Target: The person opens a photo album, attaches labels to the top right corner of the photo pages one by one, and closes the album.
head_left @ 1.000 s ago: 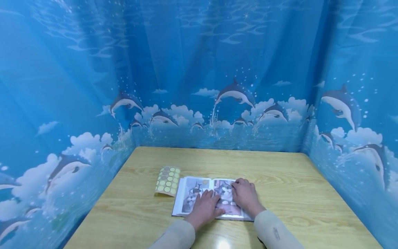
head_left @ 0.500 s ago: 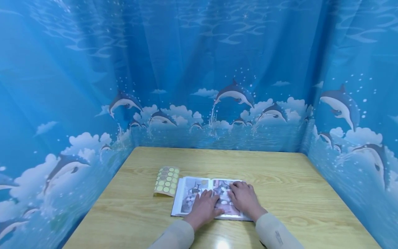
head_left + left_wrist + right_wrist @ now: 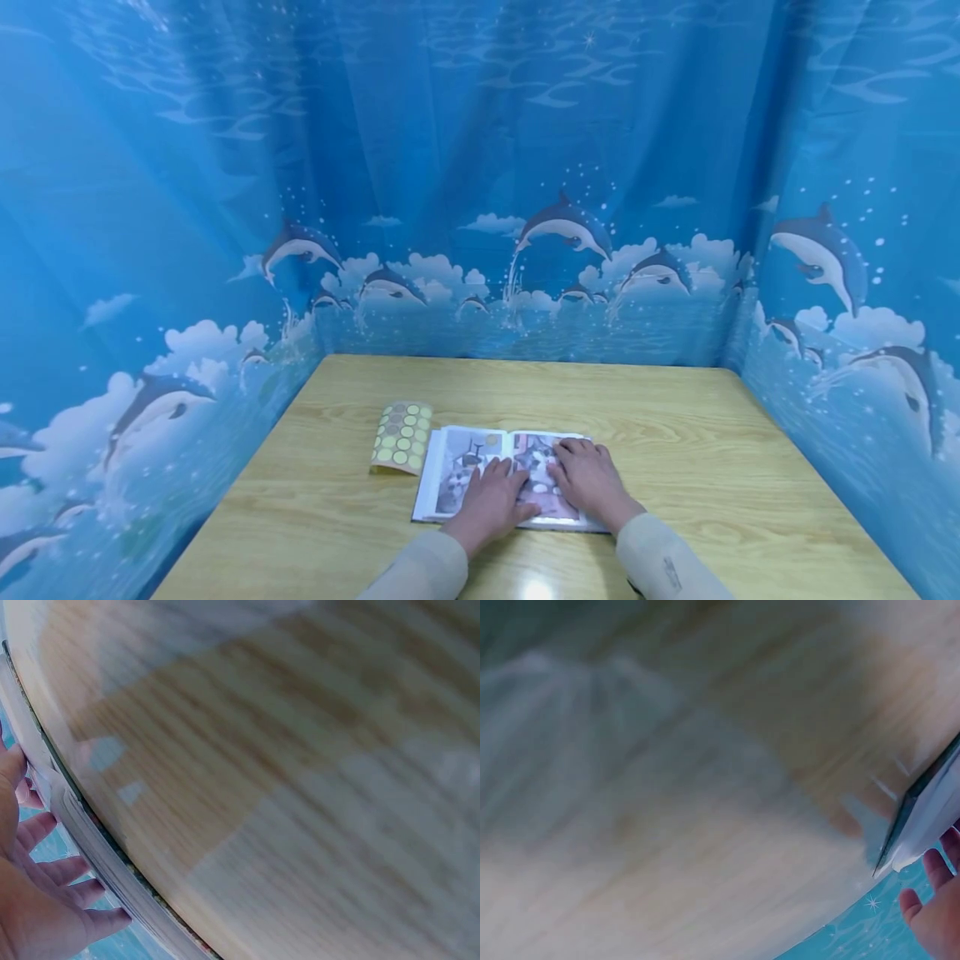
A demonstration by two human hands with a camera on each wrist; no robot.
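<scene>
A photo album (image 3: 427,500) lies spread on the table, a picture in each page. My left hand (image 3: 492,500) rests across its middle with fingers extended, touching both pages. On the upper right page, which shows a cartoon-like white figure, my right hand (image 3: 590,479) lies with its fingertips pressed down; whatever is under them is hidden. A small round sticker (image 3: 492,439) shows at the top of the left page. The left wrist view catches my left fingers (image 3: 69,868) spread over the page edges. In the right wrist view, fingers (image 3: 934,868) are beside the album's corner (image 3: 922,806).
A sheet of round yellow stickers (image 3: 402,437) sits left of the album, its near edge curled up. The wooden table (image 3: 675,417) is enclosed on the far, left and right sides by a blue dolphin curtain (image 3: 450,167).
My right hand's fingers, bunched at the right page's upper part a second ago, have flattened and spread there. The left hand has stayed in place.
</scene>
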